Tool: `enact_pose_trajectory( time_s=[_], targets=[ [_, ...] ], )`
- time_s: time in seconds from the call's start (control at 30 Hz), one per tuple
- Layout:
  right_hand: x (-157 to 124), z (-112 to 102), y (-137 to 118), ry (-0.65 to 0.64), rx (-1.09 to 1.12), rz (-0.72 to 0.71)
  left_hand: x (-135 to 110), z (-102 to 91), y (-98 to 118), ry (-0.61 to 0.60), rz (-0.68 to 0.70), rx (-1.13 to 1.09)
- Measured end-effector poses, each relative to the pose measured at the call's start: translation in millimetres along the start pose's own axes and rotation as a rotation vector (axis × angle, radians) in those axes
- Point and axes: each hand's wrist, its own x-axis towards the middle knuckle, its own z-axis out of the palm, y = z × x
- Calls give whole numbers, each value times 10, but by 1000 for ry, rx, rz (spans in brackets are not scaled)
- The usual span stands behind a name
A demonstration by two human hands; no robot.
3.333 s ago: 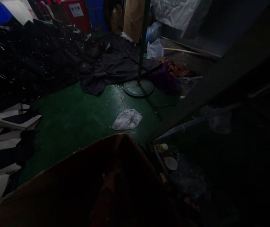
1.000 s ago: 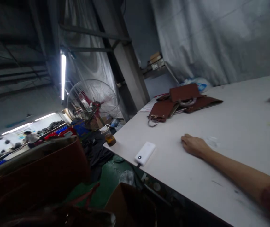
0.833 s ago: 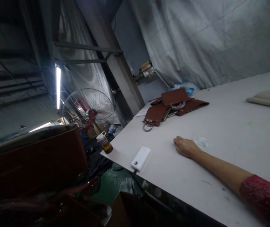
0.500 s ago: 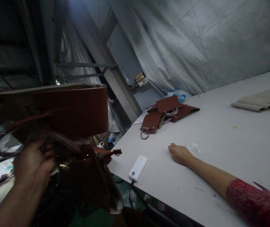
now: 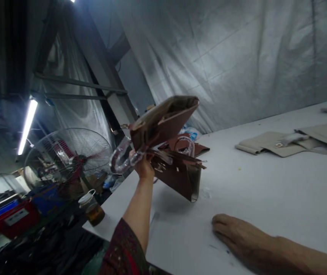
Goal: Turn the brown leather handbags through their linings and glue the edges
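My left hand [image 5: 144,165] is closed around the plastic-wrapped handles of brown handbags and holds them over the far left part of the table. One handbag [image 5: 177,118] juts upward to the right, tilted, its open side showing a pale lining. Another handbag [image 5: 177,177] hangs below it, with its lower corner close to the white tabletop [image 5: 255,191]. Behind them, partly hidden, lie more brown handbags [image 5: 200,149] on the table. My right hand [image 5: 235,231] lies on the tabletop near the front, fingers loosely together, holding nothing.
Flat beige bag pieces [image 5: 278,143] lie at the right. A lidded jar of brown liquid [image 5: 93,210] stands at the table's left edge. Beyond that edge are a large caged fan [image 5: 72,160], a red crate [image 5: 17,219] and black plastic on the floor. A silvery sheet hangs behind.
My left hand has carried the brown handbags from beyond the left edge to over the table, near the pile. The view has turned left. My right hand still rests on the table.
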Motion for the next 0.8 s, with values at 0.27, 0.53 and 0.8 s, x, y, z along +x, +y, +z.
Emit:
enact_pose_trajectory(
  time_s=[0.27, 0.53, 0.8],
  targets=[
    [-184, 189, -70, 52, 26, 147, -858, -906, -727, -20, -343, 203],
    [195, -34, 492, 636, 224, 586, -675, -929, -580, 26, -439, 187],
    [947, -521, 1169, 615, 261, 798, -682, -832, -470, -98, -649, 118]
  ],
)
